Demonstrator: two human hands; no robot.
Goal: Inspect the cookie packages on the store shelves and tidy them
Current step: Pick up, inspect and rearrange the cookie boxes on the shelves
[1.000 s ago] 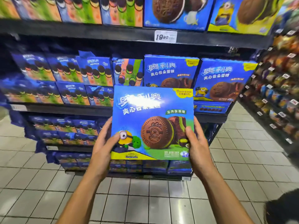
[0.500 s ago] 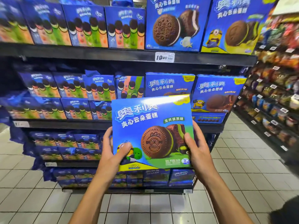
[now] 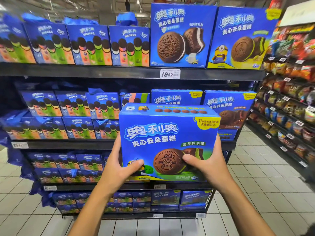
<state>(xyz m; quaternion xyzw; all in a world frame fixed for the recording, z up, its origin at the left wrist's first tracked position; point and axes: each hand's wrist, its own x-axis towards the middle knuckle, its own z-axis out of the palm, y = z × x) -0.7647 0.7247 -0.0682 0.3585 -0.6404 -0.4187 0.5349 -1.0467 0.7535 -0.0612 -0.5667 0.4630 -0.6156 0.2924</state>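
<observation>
Holding the blue cookie box [image 3: 167, 143] mid-frame w/ both hands, left hand [image 3: 125, 165] and right hand [image 3: 207, 163] each clamped on a lower side edge, thumbs on the front. Box sits upright, front face toward the cam, top tipped slightly back, long axis running left-right. Imo best to keep it level and slide it straight into the middle shelf [image 3: 68, 144] row behind it, label out, flush w/ the neighbors.

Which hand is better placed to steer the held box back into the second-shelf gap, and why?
Right hand, probably: it grips the held box on the side nearest the gap beside the chocolate box; the left hand holds the far side.
</observation>
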